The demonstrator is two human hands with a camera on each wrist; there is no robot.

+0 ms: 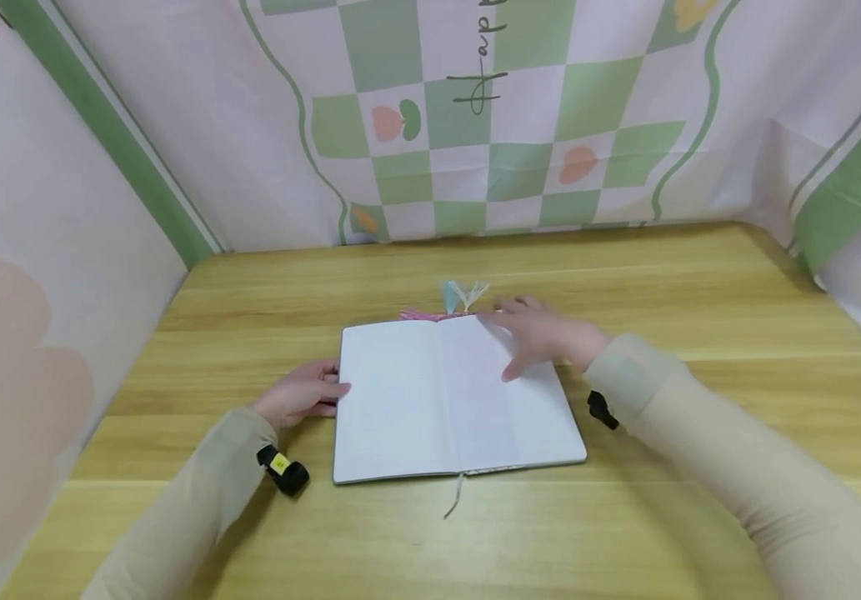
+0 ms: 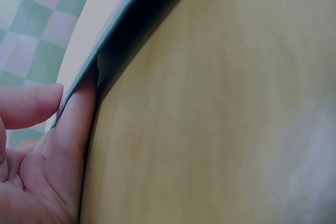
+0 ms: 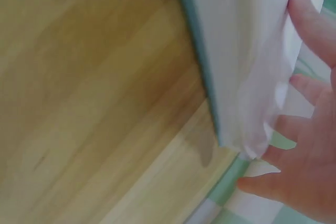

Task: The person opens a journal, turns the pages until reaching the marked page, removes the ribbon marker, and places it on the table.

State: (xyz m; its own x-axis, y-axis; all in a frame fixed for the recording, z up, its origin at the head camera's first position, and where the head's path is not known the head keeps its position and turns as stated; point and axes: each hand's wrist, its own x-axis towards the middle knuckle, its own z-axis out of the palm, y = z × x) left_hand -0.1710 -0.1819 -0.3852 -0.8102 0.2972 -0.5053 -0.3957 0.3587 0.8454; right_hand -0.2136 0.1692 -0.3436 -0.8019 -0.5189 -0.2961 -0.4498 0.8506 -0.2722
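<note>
Lying open at centre frame, the notebook (image 1: 448,404) is pinched at its left edge by the left hand (image 1: 301,392), thumb on top, presumably for steadying. Over its upper right corner, the right hand (image 1: 538,335) is held fingers spread, perhaps for managing leaves; no containers are seen.

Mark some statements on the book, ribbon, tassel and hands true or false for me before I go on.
1. The book lies open on the table. True.
2. The left hand holds the book's left edge. True.
3. The right hand rests on the left page. False: it is at the upper part of the right page.
4. The ribbon hangs out at the near edge. True.
5. The blue tassel sticks out at the near edge. False: it is at the far edge.
</note>
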